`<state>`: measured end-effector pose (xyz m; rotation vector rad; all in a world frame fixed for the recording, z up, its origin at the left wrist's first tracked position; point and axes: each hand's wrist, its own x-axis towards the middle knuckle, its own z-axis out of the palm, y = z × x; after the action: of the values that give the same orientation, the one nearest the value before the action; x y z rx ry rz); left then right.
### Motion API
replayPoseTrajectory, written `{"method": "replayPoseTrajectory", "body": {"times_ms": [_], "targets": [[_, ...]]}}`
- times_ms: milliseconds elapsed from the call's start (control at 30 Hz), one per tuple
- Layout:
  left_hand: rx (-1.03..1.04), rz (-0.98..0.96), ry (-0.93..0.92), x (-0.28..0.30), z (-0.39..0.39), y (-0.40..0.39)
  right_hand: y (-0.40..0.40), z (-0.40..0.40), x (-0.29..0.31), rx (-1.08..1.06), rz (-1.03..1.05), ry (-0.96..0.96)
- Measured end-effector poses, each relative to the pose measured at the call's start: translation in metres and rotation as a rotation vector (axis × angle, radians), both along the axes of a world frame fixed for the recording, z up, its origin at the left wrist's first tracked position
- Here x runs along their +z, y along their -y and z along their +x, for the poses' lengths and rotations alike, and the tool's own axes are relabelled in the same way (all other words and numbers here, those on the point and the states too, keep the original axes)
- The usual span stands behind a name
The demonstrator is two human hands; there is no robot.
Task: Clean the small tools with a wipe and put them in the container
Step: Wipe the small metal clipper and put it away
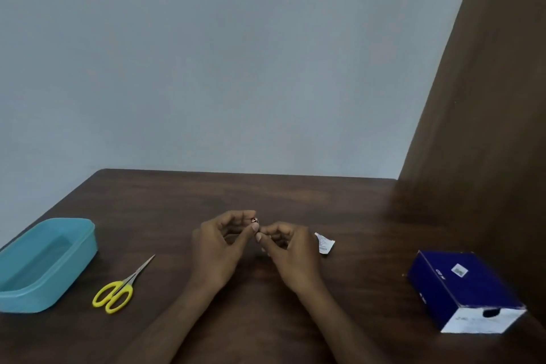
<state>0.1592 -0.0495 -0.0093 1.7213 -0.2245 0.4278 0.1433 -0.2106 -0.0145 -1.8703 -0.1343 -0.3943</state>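
- Closest to the camera on the right: a blue box [461, 284] with a white end and a dark finger hole. No idea what's inside, maybe the wipes, can't tell.
- Left side, about as near: yellow-handled scissors [119, 289] flat on the table [295, 195], handles toward the person, blades pointing away and a bit right. Just left of them is the teal container [44, 263], lid off, looks like nothing in it, left edge cut off by the frame.
- Middle: both hands together above the table. Left hand [218, 248] has its fingers curled, thumb and forefinger pinching some tiny thing [254, 220], reddish with a glint. Too small to say what it is.
- Right hand [288, 254] is curled too, thumb tip nearly touching the left thumb, looks like it's pinching the same item or something under it. Honestly can't tell.
- Just past the right hand: a small torn white wrapper [325, 242] with print, lying alone.
- For the drop-off: my guess is the container is well off to the left, so the left hand is the nearer one, and the scissors lie between it and the container.
- Far end is just wall.
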Motion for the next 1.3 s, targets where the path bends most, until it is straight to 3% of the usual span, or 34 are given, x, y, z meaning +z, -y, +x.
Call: {"method": "replayPoseTrajectory", "body": {"times_ms": [133,467,800,1033,1167,1300], "targets": [[0.0,0.013,0.004,-0.004,0.004,-0.001,0.0,0.003,0.0,-0.025,-0.012,-0.031],[-0.048,-0.197,-0.083,-0.004,0.01,-0.003,-0.004,0.001,0.001,-0.048,-0.037,-0.055],[-0.025,-0.071,-0.017,0.001,0.004,-0.002,-0.009,-0.005,0.004,-0.127,-0.186,0.093],[-0.058,-0.052,-0.071,-0.003,0.011,-0.006,-0.005,-0.01,0.011,-0.208,-0.211,0.204],[-0.155,0.04,-0.094,0.0,0.006,-0.005,0.006,-0.011,0.015,-0.284,-0.147,0.266],[-0.219,0.051,-0.113,0.003,0.003,-0.004,0.009,-0.003,0.012,-0.325,-0.008,0.156]]}}
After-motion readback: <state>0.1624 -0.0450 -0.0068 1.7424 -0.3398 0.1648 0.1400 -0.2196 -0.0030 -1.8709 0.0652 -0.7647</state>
